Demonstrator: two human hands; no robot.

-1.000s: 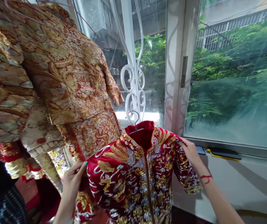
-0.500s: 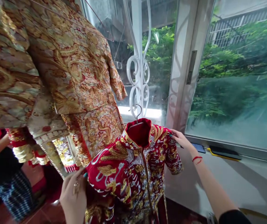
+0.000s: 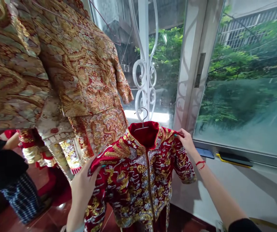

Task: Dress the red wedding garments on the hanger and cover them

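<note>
A red jacket [image 3: 138, 180] with gold and silver embroidery, a stand collar and a front zip hangs on a wire hanger [image 3: 143, 120], whose hook shows above the collar. My left hand [image 3: 84, 180] is closed on the shoulder at the picture's left, thumb in front and fingers behind the cloth. At the opposite shoulder, my right hand [image 3: 184, 139] pinches the fabric near the sleeve top. A red string bracelet [image 3: 200, 165] circles my right wrist. The jacket's lower edge partly leaves the frame.
Large gold-patterned garments [image 3: 87, 71] hang at the left, close to the jacket. White scrolled ironwork [image 3: 144, 74] stands before the window. A phone-like blue slab [image 3: 204, 152] and a dark, yellow-edged object [image 3: 233, 159] lie on the sill. A person in checked cloth [image 3: 22, 199] is at lower left.
My left hand has moved up and inward onto the shoulder, and the jacket front has spread flatter and straighter. The right hand still pinches the other shoulder.
</note>
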